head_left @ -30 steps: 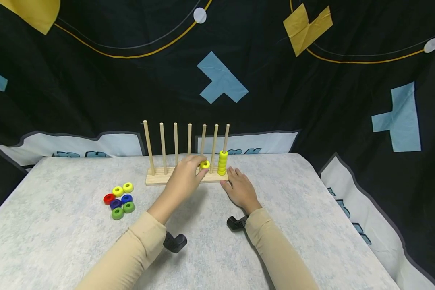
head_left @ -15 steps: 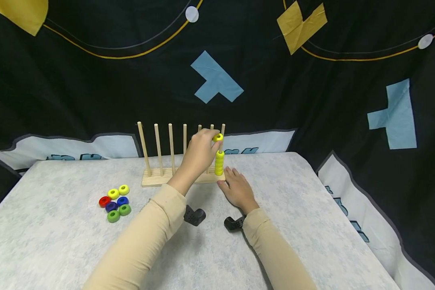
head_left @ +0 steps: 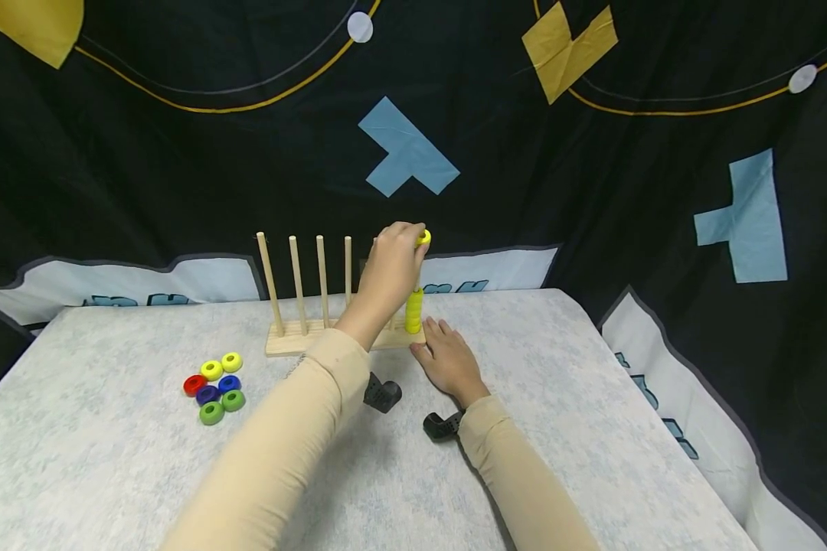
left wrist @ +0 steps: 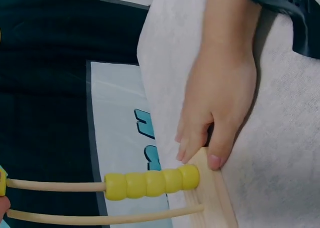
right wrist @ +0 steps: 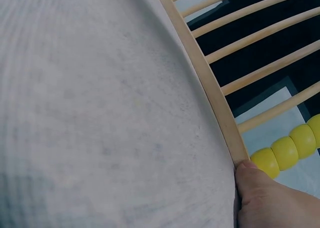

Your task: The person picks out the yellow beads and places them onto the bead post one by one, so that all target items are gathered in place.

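My left hand (head_left: 391,262) is raised at the top of the rightmost peg and pinches a yellow ring bead (head_left: 423,237). In the left wrist view, that bead (left wrist: 2,182) is at the peg's tip, partly out of frame. Lower on the same peg sits a stack of several yellow beads (head_left: 413,311). The wooden peg rack (head_left: 286,346) has a row of upright pegs, some hidden behind my left hand. My right hand (head_left: 451,363) rests on the table at the rack's right end. Its thumb touches the front edge of the base (right wrist: 215,95), its fingers nearly straight alongside the end.
Left of the rack lie loose beads: two yellow (head_left: 211,370), a red (head_left: 194,384), a blue (head_left: 230,383), a dark purple (head_left: 207,394) and two green (head_left: 211,413). A black patterned cloth (head_left: 179,176) hangs behind the pale table (head_left: 110,451).
My left hand has risen and moved right, carrying the yellow bead from low among the pegs to the rightmost peg's top. My right hand has stayed at the rack's end.
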The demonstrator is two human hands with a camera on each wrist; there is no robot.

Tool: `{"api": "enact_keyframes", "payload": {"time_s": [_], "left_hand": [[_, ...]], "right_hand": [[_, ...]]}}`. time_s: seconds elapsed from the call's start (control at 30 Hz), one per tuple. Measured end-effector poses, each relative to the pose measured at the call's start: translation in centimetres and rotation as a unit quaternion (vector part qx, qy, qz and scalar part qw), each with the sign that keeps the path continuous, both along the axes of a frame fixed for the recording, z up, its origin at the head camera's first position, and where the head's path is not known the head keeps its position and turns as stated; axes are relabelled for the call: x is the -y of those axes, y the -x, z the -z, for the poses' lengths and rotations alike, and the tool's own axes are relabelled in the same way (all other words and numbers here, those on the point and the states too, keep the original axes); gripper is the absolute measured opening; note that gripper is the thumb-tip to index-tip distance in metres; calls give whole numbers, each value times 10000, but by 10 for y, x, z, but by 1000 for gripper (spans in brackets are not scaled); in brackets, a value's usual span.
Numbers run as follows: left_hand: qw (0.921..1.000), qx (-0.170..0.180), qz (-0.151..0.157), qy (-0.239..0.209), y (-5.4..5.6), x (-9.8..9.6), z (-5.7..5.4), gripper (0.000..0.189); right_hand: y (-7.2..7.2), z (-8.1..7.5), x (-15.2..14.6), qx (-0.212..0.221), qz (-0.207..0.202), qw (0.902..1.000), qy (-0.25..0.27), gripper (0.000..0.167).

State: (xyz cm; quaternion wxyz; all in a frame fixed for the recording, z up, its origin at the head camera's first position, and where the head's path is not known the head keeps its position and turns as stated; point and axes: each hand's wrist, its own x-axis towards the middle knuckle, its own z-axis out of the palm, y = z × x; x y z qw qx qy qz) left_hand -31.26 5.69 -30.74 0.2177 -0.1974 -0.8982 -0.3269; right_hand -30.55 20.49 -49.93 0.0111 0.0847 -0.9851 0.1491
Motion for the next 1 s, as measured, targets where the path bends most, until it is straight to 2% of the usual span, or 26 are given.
{"api": "enact_keyframes", "payload": {"time_s": [0.27,0.47,0.6,0.83,1.0], "left_hand": [[9996,-167,8,208,5,-4,3,37],[9969,-417,-176,644,10,-9,6,37],[9958,-545,-206,702,11,-8,8,37],[9954,-820,93,490,6,-5,11,41],[9880,-1464,475,144,-6,-1,20,37]], "right_hand": [[2,2,1,38,10,9999,-106,72],[3,3,0,-10,1,10000,-96,71],[2,2,1,-21,-21,9999,-99,71],[3,2,3,24,-20,10000,-90,71],[3,1,0,60,-22,9999,-121,72]]}}
